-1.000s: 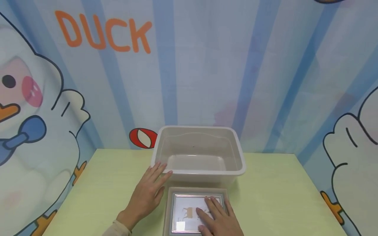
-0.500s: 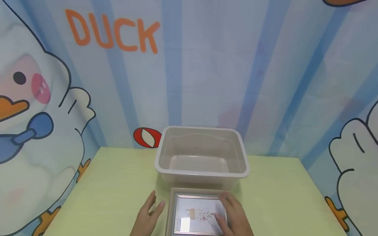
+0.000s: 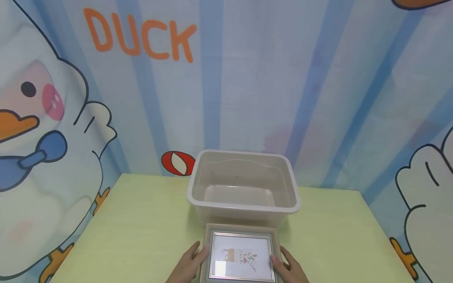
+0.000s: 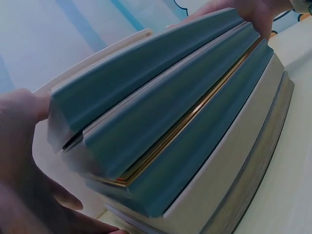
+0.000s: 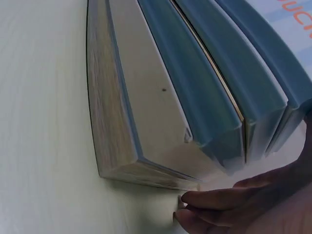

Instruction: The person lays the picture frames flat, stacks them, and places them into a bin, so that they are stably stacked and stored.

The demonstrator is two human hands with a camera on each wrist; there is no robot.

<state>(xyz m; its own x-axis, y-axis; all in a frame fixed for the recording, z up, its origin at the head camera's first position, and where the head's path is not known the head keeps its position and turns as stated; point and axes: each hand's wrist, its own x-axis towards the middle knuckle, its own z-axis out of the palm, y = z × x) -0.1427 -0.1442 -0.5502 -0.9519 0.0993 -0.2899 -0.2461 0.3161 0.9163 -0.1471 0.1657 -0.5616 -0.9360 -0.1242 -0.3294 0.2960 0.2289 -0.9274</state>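
A stack of several picture frames lies on the table in front of me. The top picture frame [image 3: 240, 255] has a pale border, a silver inner edge and a plant print. My left hand [image 3: 186, 265] holds the stack's left side, thumb at the top frame's edge. On the opposite side my right hand [image 3: 291, 269] has its thumb over the top frame's edge and its fingers lower down. From the side, the upper frames [image 4: 161, 97] look blue-green, above a cream frame [image 5: 146, 97] and a wood-toned frame [image 5: 105, 97] at the bottom. The stack's underside is hidden.
An open, light beige plastic bin [image 3: 244, 216] stands directly behind the stack, with nothing seen inside. The table [image 3: 148, 220] is pale yellow-green. A blue striped cloth [image 3: 244, 78] with duck drawings hangs behind it.
My left hand has come down from the bin's rim to the stack's left side. The right hand has slid off the top frame's glass to its right edge. The view has shifted slightly.
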